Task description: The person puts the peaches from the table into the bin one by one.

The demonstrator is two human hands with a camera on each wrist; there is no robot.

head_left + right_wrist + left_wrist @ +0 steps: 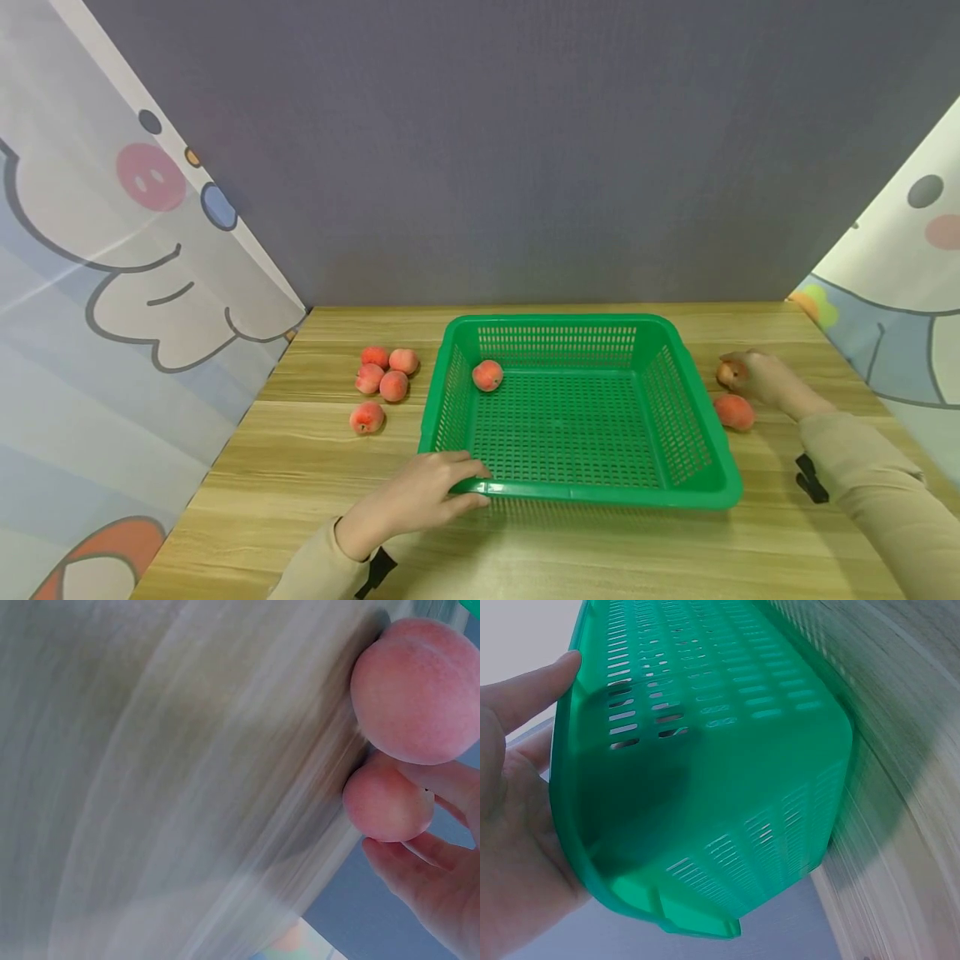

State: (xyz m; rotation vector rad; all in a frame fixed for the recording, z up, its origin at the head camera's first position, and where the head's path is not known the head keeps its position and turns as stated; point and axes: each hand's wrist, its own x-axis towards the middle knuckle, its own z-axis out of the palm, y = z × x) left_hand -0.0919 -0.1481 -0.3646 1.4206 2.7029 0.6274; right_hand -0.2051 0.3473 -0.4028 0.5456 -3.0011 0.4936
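Observation:
My left hand (420, 498) grips the near-left rim of a green plastic basket (600, 493); in the left wrist view its thumb lies over that rim and the other fingers are partly hidden. To the right of the basket, my right hand (768, 383) has its thumb and fingers around a peach (390, 801), which appears to touch the table. Another peach (733, 412) lies just nearer on the table, outside that grasp. Inside the basket, a single peach (487, 375) sits toward the back left.
Several peaches (393, 386) lie in a loose cluster on the wooden table (285, 467), left of the basket. A grey wall (555, 167) rises behind the table, and cartoon-printed sheets (75, 275) border both sides.

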